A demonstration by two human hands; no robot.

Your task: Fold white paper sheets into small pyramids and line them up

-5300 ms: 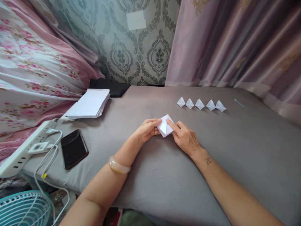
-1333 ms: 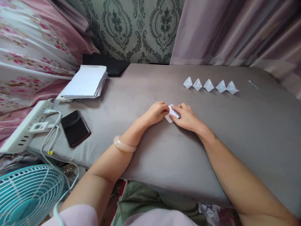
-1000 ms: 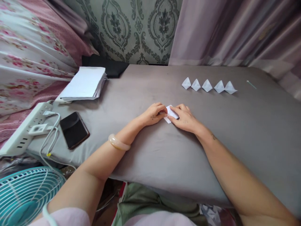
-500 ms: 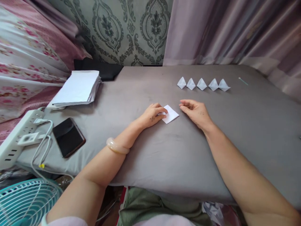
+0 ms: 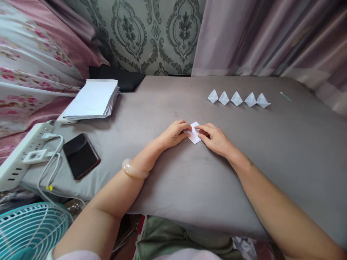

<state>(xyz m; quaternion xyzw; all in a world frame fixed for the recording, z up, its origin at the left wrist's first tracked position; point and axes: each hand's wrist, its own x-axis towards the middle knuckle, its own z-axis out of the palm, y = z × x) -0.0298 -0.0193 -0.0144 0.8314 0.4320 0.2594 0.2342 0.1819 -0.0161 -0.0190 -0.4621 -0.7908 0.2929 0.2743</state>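
A small folded white paper lies diamond-wise on the grey cloth of the table. My left hand grips its left corner between thumb and fingers, a pale bangle on that wrist. At the opposite corner, my right hand has its thumb and fingertips closed on the paper. Both hands rest low against the table, and the paper's side corners are hidden under the fingers. Farther back on the right stands a row of several folded white paper pieces with pointed tops.
At the left lie a stack of white paper, a dark phone and a white power strip with cables. A black cloth or bag sits behind the stack. A teal fan stands lower left. A thin swab-like stick lies far right.
My right hand has moved left from beside the paper and taken its right corner. My left hand keeps its hold. The whole view has shifted slightly.
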